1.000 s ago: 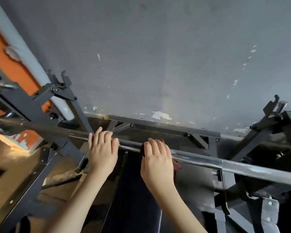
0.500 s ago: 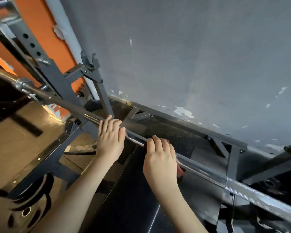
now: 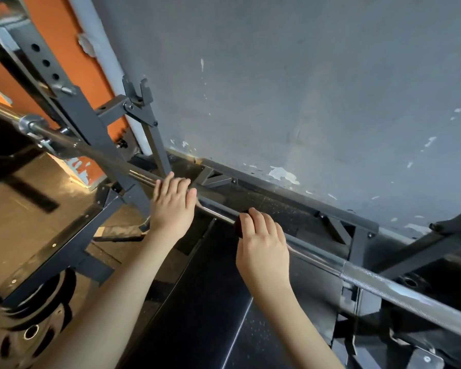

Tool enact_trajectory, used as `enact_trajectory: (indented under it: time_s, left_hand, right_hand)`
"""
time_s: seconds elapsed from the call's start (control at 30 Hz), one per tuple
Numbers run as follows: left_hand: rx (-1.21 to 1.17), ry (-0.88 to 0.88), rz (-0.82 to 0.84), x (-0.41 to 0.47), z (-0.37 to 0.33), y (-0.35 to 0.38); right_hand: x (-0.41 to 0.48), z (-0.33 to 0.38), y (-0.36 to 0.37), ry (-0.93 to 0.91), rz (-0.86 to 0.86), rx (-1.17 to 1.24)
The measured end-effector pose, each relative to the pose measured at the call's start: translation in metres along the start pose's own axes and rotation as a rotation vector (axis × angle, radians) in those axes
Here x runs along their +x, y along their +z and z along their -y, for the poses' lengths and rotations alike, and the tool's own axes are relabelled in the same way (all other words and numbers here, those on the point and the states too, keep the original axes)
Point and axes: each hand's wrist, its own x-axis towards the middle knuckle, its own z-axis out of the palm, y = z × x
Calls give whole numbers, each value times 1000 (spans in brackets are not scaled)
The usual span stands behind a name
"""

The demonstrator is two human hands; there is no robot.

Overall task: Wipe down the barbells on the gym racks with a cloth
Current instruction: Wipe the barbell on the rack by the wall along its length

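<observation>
Bench: the long black bench point(image 3: 205, 302) is nearest, right under the arms.
Weight plates: dark round weight plates point(image 3: 32, 331) sit near, at the bottom left.
Right hand: the right hand point(image 3: 261, 243) is curled over the bar and squeezes the cloth onto it.
Cloth: only a small dark red bit of the cloth point(image 3: 239, 222) peeks out on the left side of the right hand. The rest is hidden under the palm.
Left hand: the left hand point(image 3: 172, 206) is a little farther and to the left. Its fingers bend over the bar and hold it.
Barbell: the shiny barbell point(image 3: 383, 286) runs from near right to far left, lying across the rack. A bare piece of it shows between the two hands.
Rack: the grey rack post point(image 3: 85, 113) with holes stands far left.
Wall: the grey wall point(image 3: 277, 89) with chipped paint is farthest.
What changed: the head has turned left, so the bar's left end now shows. A second ago a red bit of cloth stuck out on the hand's right side. Now it shows on the left.
What it means: the cloth looks to be heading left, I think. Much of the bar may be left to wipe.
</observation>
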Motion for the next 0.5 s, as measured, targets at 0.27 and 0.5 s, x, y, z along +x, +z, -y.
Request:
enact_trajectory:
  time_s: [0.27,0.5]
  left_hand:
    - [22,31,118,-15,-8,-6]
    - [-30,33,120,-27,-13,-16]
  right_hand:
    - [11,22,4,42,-22,-36]
    - [-31,-27,-26,44,-21,-90]
